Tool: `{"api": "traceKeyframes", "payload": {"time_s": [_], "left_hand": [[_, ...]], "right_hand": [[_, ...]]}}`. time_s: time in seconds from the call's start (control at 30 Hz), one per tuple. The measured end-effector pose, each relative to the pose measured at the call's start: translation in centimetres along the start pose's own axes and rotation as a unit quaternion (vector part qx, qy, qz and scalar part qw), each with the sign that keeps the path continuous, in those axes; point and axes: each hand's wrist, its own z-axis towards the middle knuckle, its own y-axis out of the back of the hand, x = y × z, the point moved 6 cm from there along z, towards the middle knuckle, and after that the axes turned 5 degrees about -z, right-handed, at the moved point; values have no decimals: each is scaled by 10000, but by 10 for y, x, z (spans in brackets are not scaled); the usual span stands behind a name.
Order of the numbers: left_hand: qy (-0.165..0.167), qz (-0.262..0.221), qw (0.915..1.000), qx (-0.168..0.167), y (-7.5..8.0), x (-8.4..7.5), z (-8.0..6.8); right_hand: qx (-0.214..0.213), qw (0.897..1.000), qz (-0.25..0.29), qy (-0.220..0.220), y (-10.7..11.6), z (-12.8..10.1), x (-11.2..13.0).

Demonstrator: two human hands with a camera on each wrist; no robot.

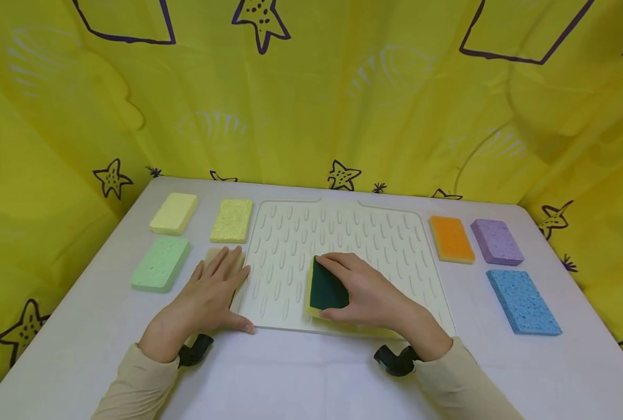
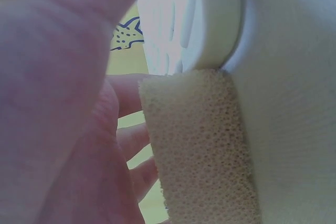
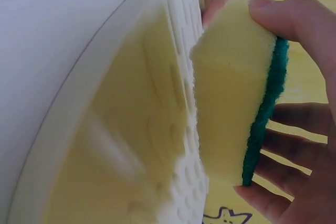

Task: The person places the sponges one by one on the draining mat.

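Right hand [image 1: 366, 294] pinching scourer [image 1: 326, 289] by its edges, green face up, long axis near-to-far on mat [image 1: 395, 233]; left hand [image 1: 206, 297] flat, fingers spread, atop beige sponge [image 2: 202, 145] touching mat's left rim

Left of the white ribbed rectangular plastic tray [image 1: 343, 230] on the white tabletop [image 1: 301, 379] lie a pale yellow rectangular sponge [image 1: 174, 213], a yellow one [image 1: 232, 220] and a light green one [image 1: 160, 263]. Right of the tray lie orange [image 1: 451, 238], purple [image 1: 497, 241] and blue [image 1: 523, 301] sponges.
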Motion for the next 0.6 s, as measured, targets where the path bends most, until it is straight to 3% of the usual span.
{"api": "traceKeyframes", "payload": {"time_s": [0.6], "left_hand": [[-1,132,9999,-2,-1,-1,2]], "right_hand": [[-212,9993,-262,148,-15,33,33]]}}
